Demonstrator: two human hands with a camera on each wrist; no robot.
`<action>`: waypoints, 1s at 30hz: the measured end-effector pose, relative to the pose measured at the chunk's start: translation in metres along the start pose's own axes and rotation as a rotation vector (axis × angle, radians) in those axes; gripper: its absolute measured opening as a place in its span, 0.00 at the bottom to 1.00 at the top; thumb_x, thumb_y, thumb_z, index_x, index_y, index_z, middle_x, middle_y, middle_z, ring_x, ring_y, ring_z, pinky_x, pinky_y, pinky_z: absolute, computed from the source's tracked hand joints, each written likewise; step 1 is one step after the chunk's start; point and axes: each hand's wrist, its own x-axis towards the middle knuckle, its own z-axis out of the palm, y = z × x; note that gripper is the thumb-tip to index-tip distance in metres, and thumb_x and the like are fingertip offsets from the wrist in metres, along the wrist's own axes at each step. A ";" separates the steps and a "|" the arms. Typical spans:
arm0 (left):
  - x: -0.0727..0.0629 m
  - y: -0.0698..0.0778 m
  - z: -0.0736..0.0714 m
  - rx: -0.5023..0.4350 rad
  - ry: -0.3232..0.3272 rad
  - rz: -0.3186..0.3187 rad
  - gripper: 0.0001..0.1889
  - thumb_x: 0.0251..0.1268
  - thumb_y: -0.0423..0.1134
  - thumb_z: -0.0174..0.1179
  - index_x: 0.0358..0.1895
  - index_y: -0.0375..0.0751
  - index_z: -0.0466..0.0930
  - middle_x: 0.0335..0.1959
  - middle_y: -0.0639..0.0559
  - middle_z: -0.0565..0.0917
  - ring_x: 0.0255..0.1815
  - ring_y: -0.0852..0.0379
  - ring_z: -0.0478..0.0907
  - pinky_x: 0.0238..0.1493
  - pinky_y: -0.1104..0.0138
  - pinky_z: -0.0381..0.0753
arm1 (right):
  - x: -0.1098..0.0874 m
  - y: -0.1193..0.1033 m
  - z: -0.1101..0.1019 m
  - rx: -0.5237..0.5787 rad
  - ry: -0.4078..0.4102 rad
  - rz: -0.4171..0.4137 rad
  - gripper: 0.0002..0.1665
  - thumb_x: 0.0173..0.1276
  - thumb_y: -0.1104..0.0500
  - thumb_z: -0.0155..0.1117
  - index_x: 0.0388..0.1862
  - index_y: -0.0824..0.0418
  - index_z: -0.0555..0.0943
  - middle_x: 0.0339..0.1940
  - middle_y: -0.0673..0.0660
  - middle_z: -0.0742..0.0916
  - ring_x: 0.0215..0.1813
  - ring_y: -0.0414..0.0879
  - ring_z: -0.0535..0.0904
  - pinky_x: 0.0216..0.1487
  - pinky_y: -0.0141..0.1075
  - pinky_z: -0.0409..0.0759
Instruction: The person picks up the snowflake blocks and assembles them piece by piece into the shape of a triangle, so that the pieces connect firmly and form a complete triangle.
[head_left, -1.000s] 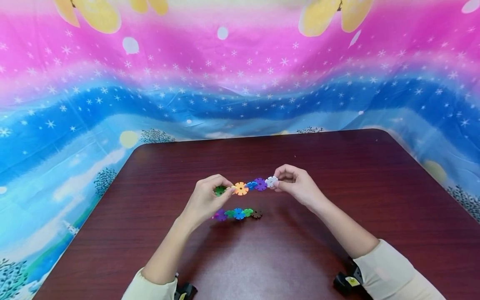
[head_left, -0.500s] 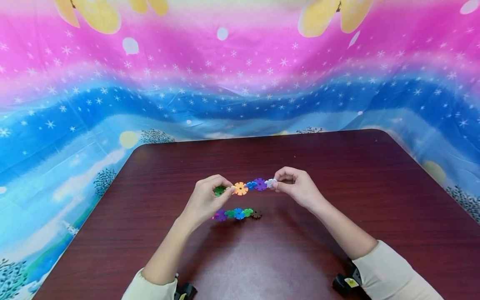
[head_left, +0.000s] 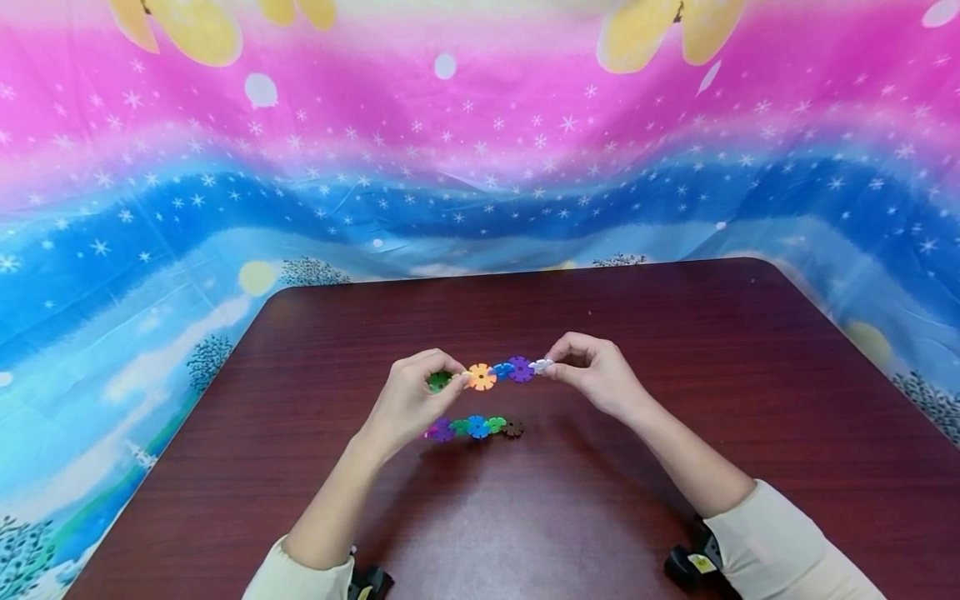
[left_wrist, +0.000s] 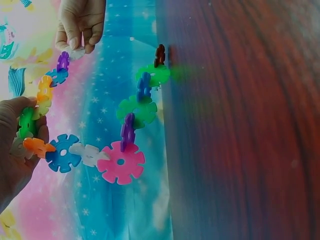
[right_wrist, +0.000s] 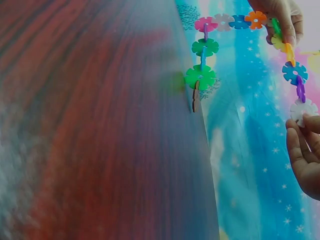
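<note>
A chain of interlocking plastic flower discs loops between both hands above the table. My left hand (head_left: 408,398) pinches it around a yellow disc (left_wrist: 42,108) and a dark green disc (head_left: 439,382). At the chain's upper right end, the thumb and fingers of my right hand (head_left: 597,377) pinch a white disc (right_wrist: 303,112), which joins a purple disc (head_left: 520,369). From the left hand, the other stretch runs through a pink disc (left_wrist: 121,162) to a brown disc (head_left: 513,427) at its lower end, close to the tabletop. Part of the chain is hidden behind the left hand.
A dark red-brown wooden table (head_left: 675,333) lies below the hands. Behind and beside it hangs a pink and blue cloth (head_left: 480,150) with snowflakes. Black straps with cameras (head_left: 693,564) sit near the pale sleeves (head_left: 787,533).
The white disc has turned from face-on to nearly edge-on in my right hand, which dipped slightly. My left hand and the rest of the chain have stayed almost still.
</note>
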 end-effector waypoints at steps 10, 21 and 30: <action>0.000 0.000 0.000 -0.010 0.011 -0.002 0.02 0.56 0.33 0.65 0.29 0.39 0.81 0.27 0.59 0.80 0.24 0.66 0.72 0.19 0.72 0.71 | 0.002 -0.002 0.000 0.006 0.027 -0.035 0.02 0.58 0.69 0.66 0.31 0.67 0.82 0.28 0.60 0.84 0.29 0.52 0.78 0.28 0.31 0.76; 0.003 0.002 0.002 -0.025 0.006 -0.004 0.02 0.55 0.31 0.65 0.29 0.41 0.81 0.28 0.57 0.80 0.26 0.65 0.73 0.19 0.72 0.71 | 0.004 -0.004 0.000 0.015 -0.006 -0.068 0.02 0.61 0.69 0.63 0.32 0.65 0.79 0.29 0.59 0.82 0.29 0.50 0.74 0.27 0.31 0.73; 0.005 0.004 0.003 0.020 -0.072 -0.084 0.04 0.55 0.32 0.66 0.31 0.43 0.80 0.29 0.60 0.78 0.28 0.65 0.72 0.28 0.72 0.76 | 0.004 -0.011 0.003 0.064 -0.023 -0.093 0.04 0.67 0.66 0.56 0.39 0.67 0.75 0.32 0.59 0.79 0.34 0.48 0.74 0.35 0.35 0.75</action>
